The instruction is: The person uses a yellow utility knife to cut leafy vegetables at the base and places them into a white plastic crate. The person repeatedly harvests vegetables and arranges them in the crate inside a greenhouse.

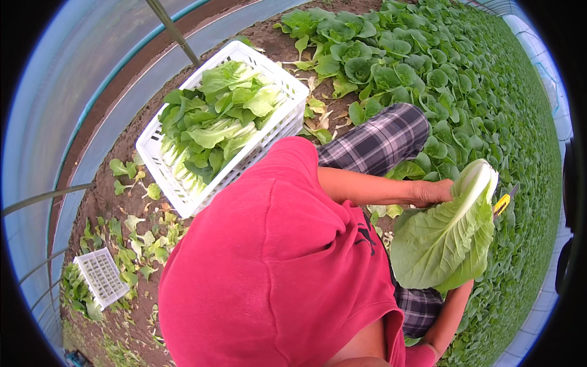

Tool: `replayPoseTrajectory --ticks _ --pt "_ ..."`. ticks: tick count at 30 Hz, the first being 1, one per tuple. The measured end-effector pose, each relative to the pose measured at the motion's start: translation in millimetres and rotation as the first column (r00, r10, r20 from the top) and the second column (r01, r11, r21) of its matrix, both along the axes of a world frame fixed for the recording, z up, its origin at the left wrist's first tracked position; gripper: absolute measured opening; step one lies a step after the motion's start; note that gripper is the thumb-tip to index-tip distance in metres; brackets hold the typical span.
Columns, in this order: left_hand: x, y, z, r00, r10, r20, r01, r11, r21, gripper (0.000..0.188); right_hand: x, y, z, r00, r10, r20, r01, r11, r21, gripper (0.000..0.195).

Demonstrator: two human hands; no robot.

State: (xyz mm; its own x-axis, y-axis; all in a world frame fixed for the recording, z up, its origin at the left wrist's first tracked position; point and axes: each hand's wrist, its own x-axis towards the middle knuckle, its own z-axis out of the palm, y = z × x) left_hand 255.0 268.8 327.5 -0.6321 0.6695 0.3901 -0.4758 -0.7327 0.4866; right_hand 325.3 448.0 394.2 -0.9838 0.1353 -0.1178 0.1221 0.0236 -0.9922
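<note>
My left hand (438, 191) grips a leafy green head of Chinese cabbage (442, 243) near its pale base, with fingertips hidden behind the stalks. The white stem end points up and right, and the broad leaves hang down. Just right of the leaves shows a yellow utility knife (501, 205), its dark blade pointing up and right. My right forearm (451, 312) rises behind the leaves, which hide my right hand; what it holds cannot be seen. A white plastic crate (298, 91) filled with cut leafy heads (220, 124) stands behind my left shoulder.
Dense rows of growing leafy plants (440, 91) stretch along the right. Loose and yellowed leaves (153, 238) litter the brown soil. Another white crate (101, 277) lies at lower left beside more greens. Metal poles (172, 30) and plastic sheeting (105, 50) line the left edge.
</note>
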Motion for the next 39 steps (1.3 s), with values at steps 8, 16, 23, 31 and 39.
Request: replayPoseTrajectory --ticks 8,16,23,31,39 --pt "-33.1 -122.2 15.0 0.955 0.252 -0.154 -0.277 0.945 -0.173 0.062 -49.6 -123.3 44.5 0.993 0.054 0.101 -0.020 0.951 -0.310 0.043" --pt "-19.8 -406.7 75.4 0.537 0.329 -0.776 -0.756 -0.221 -0.616 0.058 -85.4 -17.5 -14.5 0.965 -0.098 0.243 0.164 0.949 -0.268 0.034" --pt "-22.9 -424.0 -22.2 0.725 -0.166 -0.669 -0.393 -0.897 -0.202 0.091 -63.6 -12.2 -22.4 0.941 -0.081 0.328 0.174 0.948 -0.266 0.031" --pt "-21.7 -406.0 -117.2 0.723 0.003 -0.690 -0.296 -0.902 -0.314 0.081 -22.4 13.0 0.6 0.969 -0.123 0.213 0.192 0.920 -0.342 0.032" --pt "-38.6 -419.4 -153.2 0.803 0.003 -0.596 -0.280 -0.880 -0.383 0.083 -9.4 31.4 -5.0 0.958 -0.181 0.221 0.251 0.904 -0.345 0.032"
